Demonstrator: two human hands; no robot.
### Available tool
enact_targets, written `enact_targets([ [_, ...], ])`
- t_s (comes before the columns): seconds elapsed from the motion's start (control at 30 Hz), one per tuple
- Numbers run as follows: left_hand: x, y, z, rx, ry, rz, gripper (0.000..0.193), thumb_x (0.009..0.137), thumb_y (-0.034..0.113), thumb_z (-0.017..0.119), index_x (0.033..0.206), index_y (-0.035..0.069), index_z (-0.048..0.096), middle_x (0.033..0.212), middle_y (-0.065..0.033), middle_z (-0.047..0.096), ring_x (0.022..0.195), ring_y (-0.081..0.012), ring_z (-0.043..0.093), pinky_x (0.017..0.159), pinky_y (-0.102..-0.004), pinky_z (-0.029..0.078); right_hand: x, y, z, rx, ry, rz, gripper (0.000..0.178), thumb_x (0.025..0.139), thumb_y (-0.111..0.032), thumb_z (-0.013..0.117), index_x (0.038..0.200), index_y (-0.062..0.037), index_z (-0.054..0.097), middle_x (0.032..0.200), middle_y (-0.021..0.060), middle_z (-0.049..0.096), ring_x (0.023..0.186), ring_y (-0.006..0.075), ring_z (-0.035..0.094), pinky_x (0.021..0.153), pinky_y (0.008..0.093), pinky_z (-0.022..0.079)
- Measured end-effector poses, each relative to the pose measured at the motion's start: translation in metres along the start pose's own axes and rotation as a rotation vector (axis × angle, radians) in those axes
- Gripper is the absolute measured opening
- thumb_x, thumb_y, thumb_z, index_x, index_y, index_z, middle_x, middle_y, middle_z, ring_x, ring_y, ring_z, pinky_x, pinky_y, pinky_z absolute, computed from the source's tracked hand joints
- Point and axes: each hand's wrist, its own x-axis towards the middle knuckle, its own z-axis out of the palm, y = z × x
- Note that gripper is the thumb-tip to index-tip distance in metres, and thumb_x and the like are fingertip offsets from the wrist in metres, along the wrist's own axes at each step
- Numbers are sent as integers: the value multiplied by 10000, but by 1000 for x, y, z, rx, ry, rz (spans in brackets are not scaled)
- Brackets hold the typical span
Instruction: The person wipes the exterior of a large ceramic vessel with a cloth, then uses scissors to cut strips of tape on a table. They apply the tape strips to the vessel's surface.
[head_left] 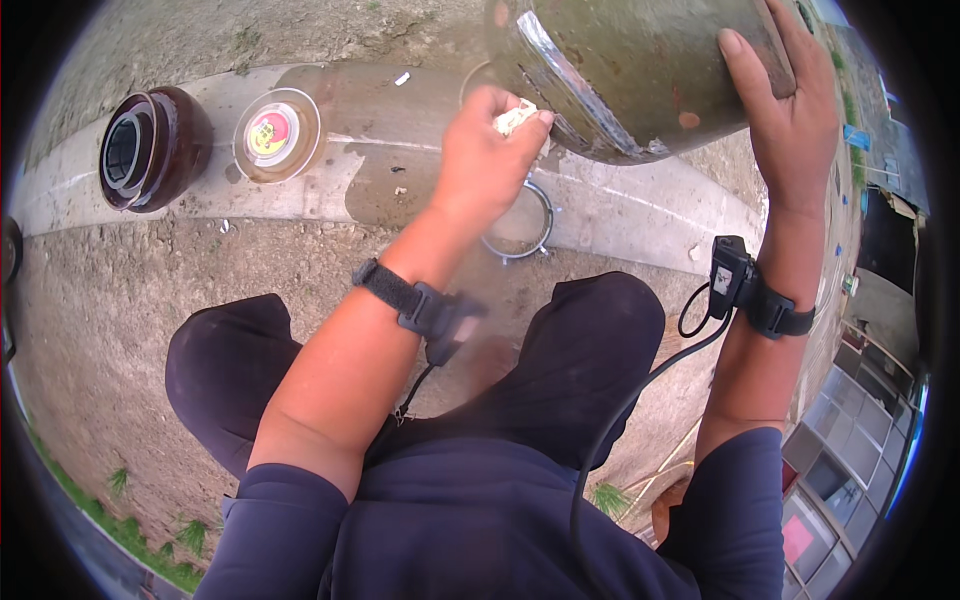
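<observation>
One big olive-brown glazed jar (680, 75) fills the upper right, above the concrete strip (640, 225); its mouth does not show clearly, so we cannot tell what, if anything, it holds. We judge it heavy, rigid and brittle, slick where the glaze is wet; a broad palm around the belly would suit it better than a grip near the silvery strip (575, 85) on its side. Next comes a dark-brown glazed pot (190, 140) at far left, its mouth dark inside; we expect it to be hard and breakable too. Our right hand (795, 115) lies open on the jar's right side, thumb and fingers spread. Our left hand (488, 150) is closed in a pinch beside the silvery strip. Left of centre sits a clear round dish (311, 130) with a pink-and-yellow disc (270, 134) in its middle; then a thin metal hoop (551, 215). Smallest is the crumpled off-white wad (514, 118) in the left fingertips, seemingly light and soft.
</observation>
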Motion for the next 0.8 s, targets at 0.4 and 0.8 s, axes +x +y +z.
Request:
enact_targets([
  [0.4,3,5,-1,-6,-37,-66,289,923,242,781,950,44,572,818,-26,643,726,-85,574,653,-274,484,3,-9,-7,-9,-67,119,584,820,-250,759,1318,25,624,1311,221,629,1270,359,579,1102,427,416],
  [0.8,4,-2,0,21,-40,-29,269,938,187,778,965,68,538,841,-18,644,728,-68,602,650,-234,497,5,-22,-9,92,-58,110,576,815,-235,773,1299,42,627,1277,206,639,1234,338,595,1080,407,430],
])
